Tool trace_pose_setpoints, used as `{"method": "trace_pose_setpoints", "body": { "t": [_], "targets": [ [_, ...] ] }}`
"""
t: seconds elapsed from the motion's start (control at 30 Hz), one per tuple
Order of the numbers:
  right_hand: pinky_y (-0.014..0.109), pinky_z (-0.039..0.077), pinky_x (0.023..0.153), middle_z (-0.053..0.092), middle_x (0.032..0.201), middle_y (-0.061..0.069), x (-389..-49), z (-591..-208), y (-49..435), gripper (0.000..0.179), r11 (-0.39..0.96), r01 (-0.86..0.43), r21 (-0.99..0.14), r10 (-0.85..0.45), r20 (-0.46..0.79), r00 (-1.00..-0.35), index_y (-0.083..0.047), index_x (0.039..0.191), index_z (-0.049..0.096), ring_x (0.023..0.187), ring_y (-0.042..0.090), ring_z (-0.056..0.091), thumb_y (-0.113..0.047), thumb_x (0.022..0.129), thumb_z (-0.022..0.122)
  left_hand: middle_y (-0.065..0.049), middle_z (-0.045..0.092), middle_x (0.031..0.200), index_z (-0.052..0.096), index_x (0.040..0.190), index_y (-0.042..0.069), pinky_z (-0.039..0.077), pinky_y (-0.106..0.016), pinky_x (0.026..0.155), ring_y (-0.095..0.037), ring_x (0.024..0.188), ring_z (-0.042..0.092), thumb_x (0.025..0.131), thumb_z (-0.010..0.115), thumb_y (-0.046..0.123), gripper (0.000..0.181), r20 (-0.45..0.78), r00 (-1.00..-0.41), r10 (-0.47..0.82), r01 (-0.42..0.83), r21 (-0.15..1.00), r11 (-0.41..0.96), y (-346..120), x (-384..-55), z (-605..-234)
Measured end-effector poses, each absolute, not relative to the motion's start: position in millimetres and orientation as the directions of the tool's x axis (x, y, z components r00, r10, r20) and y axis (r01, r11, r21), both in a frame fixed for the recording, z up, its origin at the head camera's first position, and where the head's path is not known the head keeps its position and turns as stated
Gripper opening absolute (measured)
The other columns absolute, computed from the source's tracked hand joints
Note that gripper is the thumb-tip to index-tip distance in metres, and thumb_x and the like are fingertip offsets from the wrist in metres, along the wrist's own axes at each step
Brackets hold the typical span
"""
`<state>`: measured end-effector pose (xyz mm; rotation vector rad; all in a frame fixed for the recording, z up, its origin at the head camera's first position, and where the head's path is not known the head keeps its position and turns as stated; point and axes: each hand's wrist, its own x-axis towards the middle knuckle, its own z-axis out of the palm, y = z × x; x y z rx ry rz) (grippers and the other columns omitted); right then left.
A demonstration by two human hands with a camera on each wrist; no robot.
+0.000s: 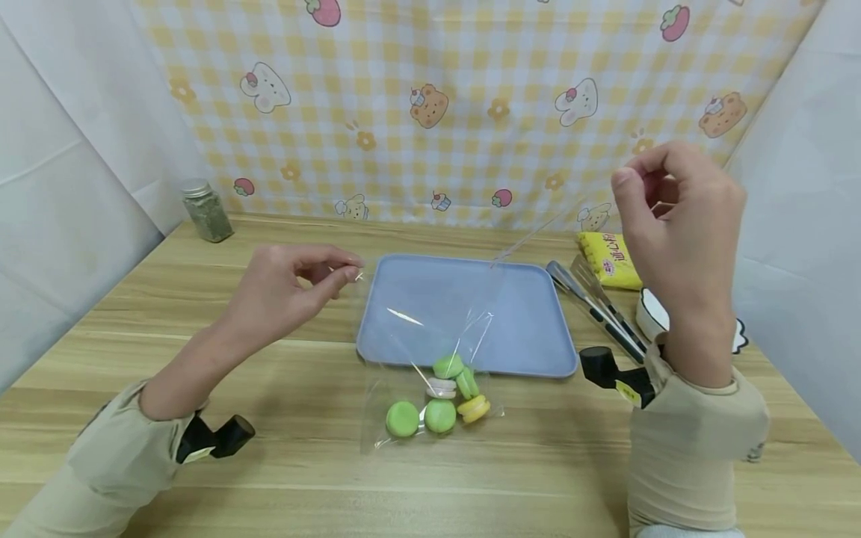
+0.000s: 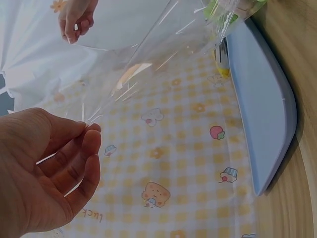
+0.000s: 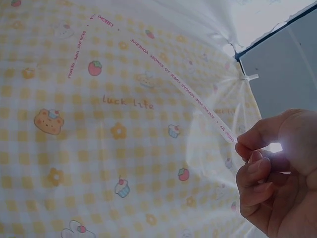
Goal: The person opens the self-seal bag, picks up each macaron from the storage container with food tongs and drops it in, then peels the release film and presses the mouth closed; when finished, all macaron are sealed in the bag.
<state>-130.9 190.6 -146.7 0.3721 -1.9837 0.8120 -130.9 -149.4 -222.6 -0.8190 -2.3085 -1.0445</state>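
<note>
A clear plastic bag hangs over the near edge of the blue tray, its lower part toward the front of the table. Inside lie several macarons: green ones, a yellow one and a pale one. My left hand pinches the bag's upper left corner between thumb and forefinger. Raised at the right, my right hand pinches the end of a thin sealing-tape liner strip printed in red. That strip slants from the fingertips down toward the bag in the head view.
Right of the tray lie tongs and a yellow packet. A white bowl with a dark rim is partly behind my right wrist. At the back left stands a glass jar of dried herbs. A checked cloth hangs behind.
</note>
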Motion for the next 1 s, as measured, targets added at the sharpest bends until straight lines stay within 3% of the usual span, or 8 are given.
{"method": "trace_pose_setpoints", "body": {
  "t": [0.33, 0.57, 1.0],
  "targets": [
    [0.012, 0.040, 0.060, 0.050, 0.071, -0.005, -131, -145, 196, 0.021, 0.725, -0.535, -0.434, 0.122, 0.845, -0.520, 0.008, 0.078, 0.060, 0.062, 0.005, 0.046, -0.010, 0.088, 0.056, 0.006, 0.065, 0.066, 0.074, 0.087, 0.006, 0.033, -0.017, 0.039, -0.004, 0.047, 0.055, 0.082, 0.069, -0.001, 0.010, 0.630, -0.707, 0.322, 0.685, 0.497, 0.532, -152, -135, -225],
    [0.012, 0.040, 0.060, 0.051, 0.073, -0.005, -131, -142, 199, 0.017, 0.703, -0.519, -0.486, 0.182, 0.828, -0.530, -0.015, 0.072, 0.060, 0.062, 0.006, 0.046, -0.009, 0.087, 0.057, 0.006, 0.067, 0.068, 0.074, 0.087, 0.007, 0.030, -0.017, 0.038, -0.004, 0.046, 0.054, 0.082, 0.068, 0.000, 0.010, 0.631, -0.708, 0.316, 0.681, 0.493, 0.541, -153, -137, -225],
    [0.011, 0.041, 0.060, 0.051, 0.072, -0.007, -130, -140, 203, 0.017, 0.722, -0.456, -0.520, 0.249, 0.811, -0.530, -0.018, 0.071, 0.059, 0.058, 0.004, 0.048, -0.014, 0.088, 0.056, 0.005, 0.066, 0.067, 0.074, 0.087, 0.006, 0.031, -0.018, 0.038, -0.004, 0.047, 0.055, 0.082, 0.068, 0.000, 0.009, 0.621, -0.717, 0.317, 0.671, 0.491, 0.556, -155, -137, -225]
  ]
}}
